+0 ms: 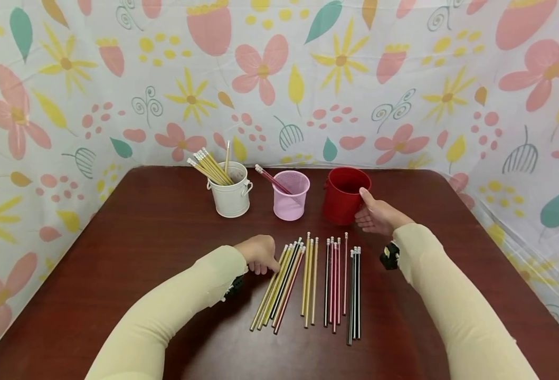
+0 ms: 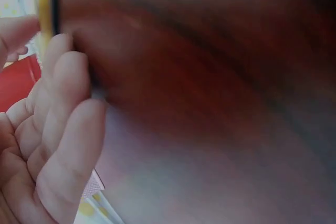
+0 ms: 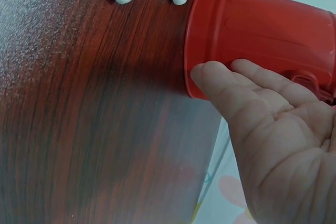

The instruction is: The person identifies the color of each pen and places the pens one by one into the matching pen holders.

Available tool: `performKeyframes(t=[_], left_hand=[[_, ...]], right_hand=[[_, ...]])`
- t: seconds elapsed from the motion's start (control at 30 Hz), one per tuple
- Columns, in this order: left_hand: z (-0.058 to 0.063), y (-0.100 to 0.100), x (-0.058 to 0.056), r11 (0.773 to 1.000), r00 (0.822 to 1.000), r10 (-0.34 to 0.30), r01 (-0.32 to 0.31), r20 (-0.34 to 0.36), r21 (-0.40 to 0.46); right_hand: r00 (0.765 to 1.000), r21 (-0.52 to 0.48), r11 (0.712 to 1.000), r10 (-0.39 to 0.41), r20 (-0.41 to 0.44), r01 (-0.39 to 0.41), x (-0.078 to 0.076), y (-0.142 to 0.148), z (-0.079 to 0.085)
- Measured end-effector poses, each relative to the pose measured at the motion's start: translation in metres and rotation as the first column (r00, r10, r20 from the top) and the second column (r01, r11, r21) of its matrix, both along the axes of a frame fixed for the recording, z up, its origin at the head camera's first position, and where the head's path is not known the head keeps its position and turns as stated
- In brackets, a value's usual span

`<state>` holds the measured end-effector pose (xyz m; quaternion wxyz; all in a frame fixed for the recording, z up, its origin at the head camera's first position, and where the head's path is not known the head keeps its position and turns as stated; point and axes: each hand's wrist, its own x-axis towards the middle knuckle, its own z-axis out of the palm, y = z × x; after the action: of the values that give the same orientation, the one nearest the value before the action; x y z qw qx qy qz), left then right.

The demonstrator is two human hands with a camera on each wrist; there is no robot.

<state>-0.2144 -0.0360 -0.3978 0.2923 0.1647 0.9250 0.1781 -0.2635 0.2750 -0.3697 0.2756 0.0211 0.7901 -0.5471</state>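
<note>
My left hand [image 1: 258,252] is at the upper left side of a fanned group of pencils [image 1: 279,290], yellow, black and red ones lying on the table. Its thumb reaches down to the leftmost yellow pencil; the other fingers lie beside it, close to a yellow and a black pencil [image 2: 47,3] in the left wrist view. At the back right stands a red bucket [image 1: 338,203]. My right hand [image 1: 379,214] is at its right side, thumb up near the rim and fingers extended along the wall; the right wrist view has the fingertips [image 3: 212,74] overlapping the bucket.
More pencils lie in groups: yellow [image 1: 309,285], pink-red [image 1: 334,285] and black [image 1: 354,295]. Behind them stand a white bucket [image 1: 231,200] holding several yellow pencils and a pink mesh cup [image 1: 289,207] with red pencils. A floral cloth [image 1: 279,137] hangs behind the table [image 1: 117,253].
</note>
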Motion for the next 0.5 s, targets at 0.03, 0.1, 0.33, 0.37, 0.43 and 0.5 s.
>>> performKeyframes(t=[0.03, 0.1, 0.33, 0.37, 0.43, 0.5], left_hand=[[-0.001, 0.001, 0.000, 1.000, 1.000, -0.006, 0.006, 0.002, -0.008], [-0.001, 0.002, 0.000, 1.000, 1.000, -0.017, 0.017, 0.004, -0.024], [0.002, -0.003, 0.002, 1.000, 0.999, -0.016, 0.016, 0.030, -0.002], [0.003, -0.004, 0.002, 1.000, 0.999, -0.015, 0.014, 0.038, 0.011], [0.005, -0.008, 0.002, 0.999, 0.999, -0.009, 0.006, 0.050, 0.050], [0.008, -0.011, 0.001, 0.995, 0.998, 0.001, -0.007, 0.066, 0.099]], right_hand=[[1.000, 0.001, 1.000, 0.001, -0.002, -0.001, 0.000, 0.000, 0.000], [1.000, 0.001, 1.000, -0.001, -0.003, 0.001, 0.001, 0.002, -0.001], [1.000, 0.014, 1.000, 0.014, -0.002, -0.014, 0.000, 0.000, 0.002], [1.000, 0.014, 1.000, 0.015, -0.002, -0.015, 0.000, 0.000, 0.002], [1.000, 0.013, 1.000, 0.015, -0.001, -0.015, 0.000, 0.000, 0.002], [1.000, 0.012, 1.000, 0.015, 0.000, -0.015, 0.000, 0.001, 0.001]])
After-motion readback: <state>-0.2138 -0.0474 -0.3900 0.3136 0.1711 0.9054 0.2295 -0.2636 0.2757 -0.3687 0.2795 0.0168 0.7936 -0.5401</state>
